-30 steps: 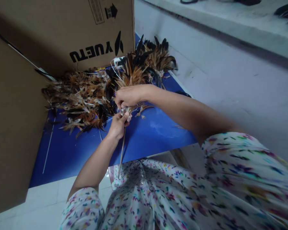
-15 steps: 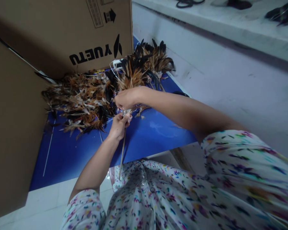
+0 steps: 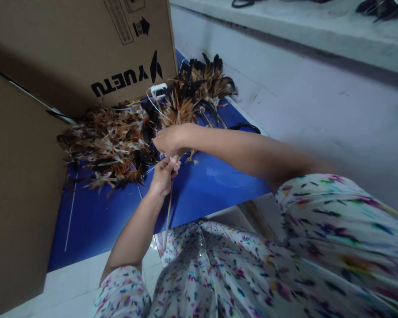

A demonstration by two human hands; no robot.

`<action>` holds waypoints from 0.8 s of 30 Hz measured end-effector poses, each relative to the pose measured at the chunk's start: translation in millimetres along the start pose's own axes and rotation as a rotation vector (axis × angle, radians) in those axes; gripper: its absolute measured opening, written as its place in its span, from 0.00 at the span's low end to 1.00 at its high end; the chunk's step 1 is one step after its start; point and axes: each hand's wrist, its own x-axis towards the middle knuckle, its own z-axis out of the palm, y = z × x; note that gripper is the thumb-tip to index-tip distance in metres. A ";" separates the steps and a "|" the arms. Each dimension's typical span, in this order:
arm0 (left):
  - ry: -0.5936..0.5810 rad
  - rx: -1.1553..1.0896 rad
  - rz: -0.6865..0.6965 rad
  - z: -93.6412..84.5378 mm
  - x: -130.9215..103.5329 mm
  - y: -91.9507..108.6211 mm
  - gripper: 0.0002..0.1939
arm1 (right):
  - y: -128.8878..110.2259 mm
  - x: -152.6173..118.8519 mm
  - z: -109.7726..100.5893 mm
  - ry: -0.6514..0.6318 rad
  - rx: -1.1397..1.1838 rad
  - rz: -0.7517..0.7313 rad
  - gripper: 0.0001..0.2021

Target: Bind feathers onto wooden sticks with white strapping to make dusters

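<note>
My left hand is closed round the upper part of a thin stick, which slants down past the table's front edge. Just above it, my right hand is bent over the stick's top end with its fingers curled; what they grip is hidden beneath the hand. Pale, fluffy bits show between the two hands. Behind my right hand stands a bunch of brown and black feathers. A wide heap of brown, black and whitish feathers lies to the left on the blue table.
A large cardboard box stands behind the heap, and another cardboard panel rises at the left. A small white device with a cord sits by the box. A black cord loop lies near the wall, below a ledge.
The view has shifted slightly. My right hand has come a little lower and left over the stick's top, while my left hand keeps its hold.
</note>
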 end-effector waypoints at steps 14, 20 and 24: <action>0.068 -0.022 0.007 -2.2 0.5 6.4 0.14 | 26.0 -80.8 -4.5 0.730 0.260 0.036 0.09; 0.097 -0.003 0.020 -0.4 0.2 9.3 0.13 | 32.6 -75.9 78.0 0.458 0.746 0.291 0.14; 0.089 -0.023 0.035 1.9 -0.7 9.4 0.12 | 23.8 -46.6 111.7 0.445 1.247 0.321 0.16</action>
